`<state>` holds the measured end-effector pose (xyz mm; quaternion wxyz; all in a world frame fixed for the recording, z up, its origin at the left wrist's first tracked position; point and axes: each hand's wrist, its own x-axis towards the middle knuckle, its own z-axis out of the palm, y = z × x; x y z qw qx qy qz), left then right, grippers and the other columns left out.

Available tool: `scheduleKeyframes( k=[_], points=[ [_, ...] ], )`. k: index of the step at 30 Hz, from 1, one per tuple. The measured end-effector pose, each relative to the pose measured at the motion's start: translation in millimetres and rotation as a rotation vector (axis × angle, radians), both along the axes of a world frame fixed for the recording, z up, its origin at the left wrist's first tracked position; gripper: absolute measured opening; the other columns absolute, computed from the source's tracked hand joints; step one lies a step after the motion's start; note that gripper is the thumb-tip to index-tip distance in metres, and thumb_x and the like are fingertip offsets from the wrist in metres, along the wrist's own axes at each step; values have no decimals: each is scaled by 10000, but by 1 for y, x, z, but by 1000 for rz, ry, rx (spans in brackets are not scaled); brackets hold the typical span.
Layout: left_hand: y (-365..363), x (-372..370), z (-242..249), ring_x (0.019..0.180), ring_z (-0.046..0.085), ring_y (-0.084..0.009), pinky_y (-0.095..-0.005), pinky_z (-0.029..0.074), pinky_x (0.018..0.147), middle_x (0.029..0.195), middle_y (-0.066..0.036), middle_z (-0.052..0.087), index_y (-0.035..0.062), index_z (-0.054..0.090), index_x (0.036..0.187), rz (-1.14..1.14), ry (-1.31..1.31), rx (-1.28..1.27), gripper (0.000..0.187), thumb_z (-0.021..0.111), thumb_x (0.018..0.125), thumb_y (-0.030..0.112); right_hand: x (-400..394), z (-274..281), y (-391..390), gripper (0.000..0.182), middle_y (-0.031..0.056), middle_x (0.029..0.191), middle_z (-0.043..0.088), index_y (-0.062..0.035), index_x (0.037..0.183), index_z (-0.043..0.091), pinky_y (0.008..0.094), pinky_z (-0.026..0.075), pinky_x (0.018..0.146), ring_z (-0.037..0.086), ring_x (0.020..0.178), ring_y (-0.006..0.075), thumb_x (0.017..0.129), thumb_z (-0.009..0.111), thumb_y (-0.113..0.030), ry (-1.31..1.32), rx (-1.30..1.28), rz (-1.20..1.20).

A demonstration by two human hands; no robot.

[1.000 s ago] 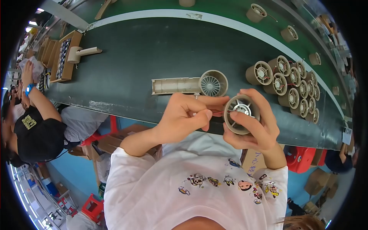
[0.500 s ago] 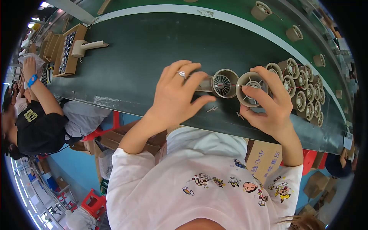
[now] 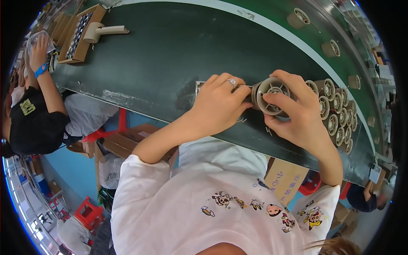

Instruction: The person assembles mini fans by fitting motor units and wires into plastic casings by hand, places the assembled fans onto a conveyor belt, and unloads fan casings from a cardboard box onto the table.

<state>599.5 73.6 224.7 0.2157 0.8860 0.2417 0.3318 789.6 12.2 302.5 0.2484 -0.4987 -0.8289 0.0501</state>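
My right hand (image 3: 295,108) is wrapped round a beige round fan housing (image 3: 274,94) with spokes across its face. That housing overlaps or meets a beige handled body, whose handle end (image 3: 199,86) sticks out beyond my left hand (image 3: 221,100). The fingers of my left hand are closed round this handled body, beside the housing. Small metal pins (image 3: 269,131) lie on the dark green work surface (image 3: 170,55) below my hands.
Several beige fan housings (image 3: 332,123) are clustered to the right. More housings (image 3: 298,18) stand on the green strip beyond the white line. At the left are a cardboard box of small parts (image 3: 80,36), a handled beige body (image 3: 92,33) and a co-worker's arm (image 3: 49,85).
My left hand has moved right and closed round the handled body. The fan housing in my right hand has come over against that body's round end. The camera view has shifted slightly.
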Motion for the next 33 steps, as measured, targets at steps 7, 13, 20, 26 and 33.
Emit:
scheduleKeyframes(
  k=[7,13,20,26,33],
  points=[
    [5,-1,6,798,590,-244,-370,427,716,832,-49,640,62,653,783,-56,39,-245,59,676,740,94,11,2,15,338,169,1144,613,-27,903,698,340,527,818,638,981,301,582,777,40,382,-432,82],
    [5,1,5,736,604,-243,-370,426,689,750,-40,634,65,644,769,-10,54,-250,44,662,733,82,24,-20,17,252,324,1248,548,7,819,674,371,489,916,640,1052,340,614,812,-40,507,-288,238],
    [6,3,3,693,602,-249,-367,420,665,731,-37,632,74,632,771,38,11,-134,63,654,712,73,20,-69,6,227,275,1154,621,23,826,689,438,454,974,491,1255,396,639,818,30,1119,-258,213],
    [9,2,-2,661,589,-256,-361,423,650,743,-25,644,81,629,775,36,13,-135,75,659,709,65,20,-67,6,222,274,1063,656,15,805,691,441,455,979,502,1243,405,628,826,19,1044,-247,207],
    [9,2,4,654,609,-266,-385,432,640,660,-76,616,64,616,693,24,25,-157,31,623,702,93,35,-77,7,253,303,1132,622,-10,764,698,502,335,1085,543,1198,413,559,845,16,1109,-340,256]
  ],
)
